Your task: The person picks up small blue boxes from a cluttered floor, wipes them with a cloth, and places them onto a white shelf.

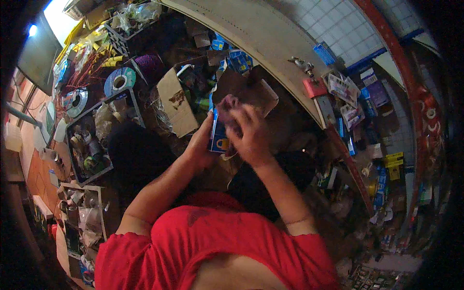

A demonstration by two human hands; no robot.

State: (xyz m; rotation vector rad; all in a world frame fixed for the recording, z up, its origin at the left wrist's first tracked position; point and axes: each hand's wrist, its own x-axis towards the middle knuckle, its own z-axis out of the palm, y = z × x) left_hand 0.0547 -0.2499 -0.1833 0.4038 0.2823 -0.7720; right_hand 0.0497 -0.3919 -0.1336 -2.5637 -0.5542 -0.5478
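My left hand point(202, 138) grips a blue cardboard packet point(218, 140) with a padlock picture on its face, holding it out over my lap. A crumpled, dull purple cloth point(229, 105) is bunched in my right hand point(249, 135), which is blurred. The cloth lies against or just over the packet; contact is hard to tell. Beyond both hands stands an open cardboard box point(173, 99) with its flap folded out and mixed items inside. More blue packets point(239, 61) are piled behind it.
Left of me are a grey crate point(136, 107) of mixed parts and several wire or tape spools point(119, 82). A long beige shelf panel point(253, 43) runs along the far right. Shelves there hold a red-topped object point(314, 88) and assorted packages point(342, 88).
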